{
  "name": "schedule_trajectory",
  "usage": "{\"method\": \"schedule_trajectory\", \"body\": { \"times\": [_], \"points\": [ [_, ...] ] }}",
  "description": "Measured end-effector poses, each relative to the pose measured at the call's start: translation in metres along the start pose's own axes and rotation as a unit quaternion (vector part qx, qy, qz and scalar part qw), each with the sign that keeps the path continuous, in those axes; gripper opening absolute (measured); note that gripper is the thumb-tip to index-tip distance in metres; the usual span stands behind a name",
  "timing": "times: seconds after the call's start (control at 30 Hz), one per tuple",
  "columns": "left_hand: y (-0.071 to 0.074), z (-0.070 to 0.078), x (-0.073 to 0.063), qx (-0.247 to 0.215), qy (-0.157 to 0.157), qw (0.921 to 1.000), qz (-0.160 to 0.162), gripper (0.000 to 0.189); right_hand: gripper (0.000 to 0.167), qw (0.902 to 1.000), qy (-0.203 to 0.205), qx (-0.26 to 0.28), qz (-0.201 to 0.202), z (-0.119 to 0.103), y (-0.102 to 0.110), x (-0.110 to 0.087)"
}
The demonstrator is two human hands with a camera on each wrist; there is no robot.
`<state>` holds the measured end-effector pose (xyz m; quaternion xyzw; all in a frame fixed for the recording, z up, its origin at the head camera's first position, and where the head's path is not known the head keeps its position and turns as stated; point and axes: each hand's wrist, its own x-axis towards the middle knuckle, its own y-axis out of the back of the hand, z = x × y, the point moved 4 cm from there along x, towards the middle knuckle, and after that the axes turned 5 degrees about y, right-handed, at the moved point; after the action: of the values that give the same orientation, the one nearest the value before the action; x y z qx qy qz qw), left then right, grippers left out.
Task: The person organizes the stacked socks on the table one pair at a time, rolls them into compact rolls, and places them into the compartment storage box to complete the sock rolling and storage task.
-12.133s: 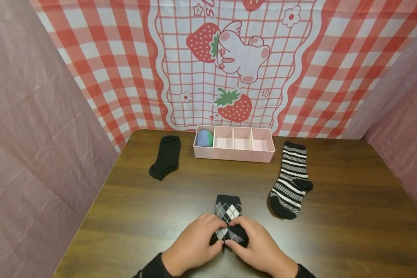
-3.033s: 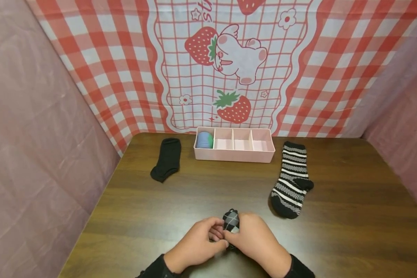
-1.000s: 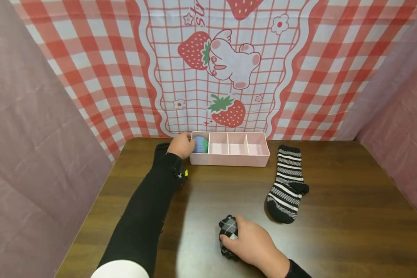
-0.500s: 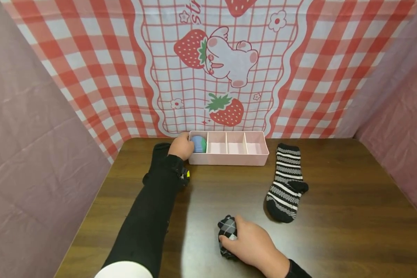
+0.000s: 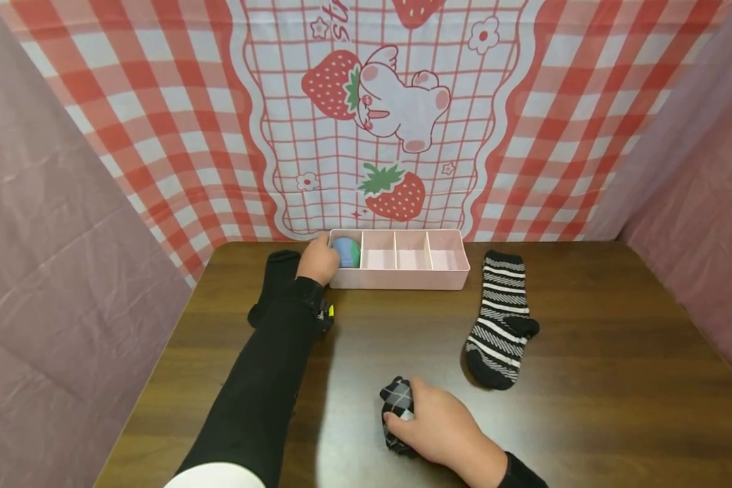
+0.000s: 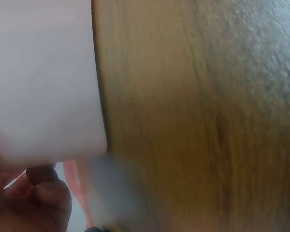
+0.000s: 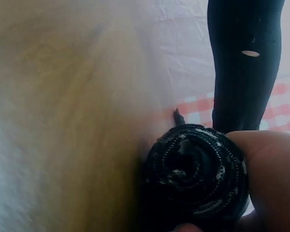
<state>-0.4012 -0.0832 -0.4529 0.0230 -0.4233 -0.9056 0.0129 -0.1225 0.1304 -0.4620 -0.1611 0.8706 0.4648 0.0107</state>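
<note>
At the far side of the table, my left hand (image 5: pixel 319 260) grips the left end of a pink divided box (image 5: pixel 402 279). Its curled fingers (image 6: pixel 46 195) show beyond the box's end in the left wrist view. A rolled blue and green sock (image 5: pixel 346 252) sits in the leftmost compartment. Near the front, my right hand (image 5: pixel 442 421) holds a rolled black and grey argyle sock (image 5: pixel 398 400), thumb across its near side. The roll's spiral end (image 7: pixel 193 169) faces the right wrist camera.
A plain black sock (image 5: pixel 278 274) lies left of the box, partly hidden by my left sleeve (image 5: pixel 256 379). A striped black and white sock (image 5: pixel 500 322) lies flat to the right. A checked strawberry cloth (image 5: pixel 396 122) hangs behind the brown table (image 5: pixel 610 352).
The argyle sock, folded flat under both hands at first, is now a roll in my right hand. My left hand has left it and reached forward to the box. Little differs over the last second.
</note>
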Motion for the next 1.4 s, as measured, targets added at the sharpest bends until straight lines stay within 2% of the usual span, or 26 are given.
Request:
{"method": "schedule_trajectory", "body": {
  "times": [0.07,0.2,0.37,0.6,0.77,0.93,1.1,1.27,1.4],
  "points": [
    [-0.001,0.000,-0.001,-0.002,-0.001,1.0000,-0.004,0.055,0.065,1.0000,0.003,-0.001,-0.009,-0.001,0.001,0.001],
    [-0.001,-0.001,-0.003,-0.002,0.002,0.9999,-0.011,0.056,0.066,0.9996,0.022,-0.019,-0.002,-0.008,0.011,0.006],
    [0.001,0.001,-0.004,-0.006,0.007,0.9998,-0.017,0.056,0.058,0.9978,0.026,-0.050,0.035,-0.020,0.049,0.022],
    [0.000,0.003,0.000,-0.007,0.011,0.9996,-0.025,0.056,0.052,0.9952,0.045,-0.054,0.068,-0.030,0.112,0.065],
    [0.000,0.003,0.001,-0.015,0.007,0.9997,-0.020,0.056,0.046,0.9944,0.028,-0.065,0.079,-0.036,0.141,0.101],
    [-0.001,0.000,-0.004,-0.012,0.011,0.9996,-0.023,0.057,0.037,0.9923,0.025,-0.093,0.079,-0.039,0.147,0.135],
    [-0.004,0.001,-0.007,-0.007,0.013,0.9993,-0.034,0.058,0.034,0.9953,0.022,-0.071,0.061,-0.038,0.150,0.166],
    [-0.001,0.001,-0.005,0.005,0.011,0.9995,-0.028,0.058,0.039,0.9978,-0.024,-0.033,0.052,-0.039,0.151,0.193],
    [0.000,0.002,-0.004,-0.002,0.010,0.9996,-0.028,0.058,0.042,0.9951,-0.052,-0.047,0.070,-0.041,0.148,0.209]
  ]
}}
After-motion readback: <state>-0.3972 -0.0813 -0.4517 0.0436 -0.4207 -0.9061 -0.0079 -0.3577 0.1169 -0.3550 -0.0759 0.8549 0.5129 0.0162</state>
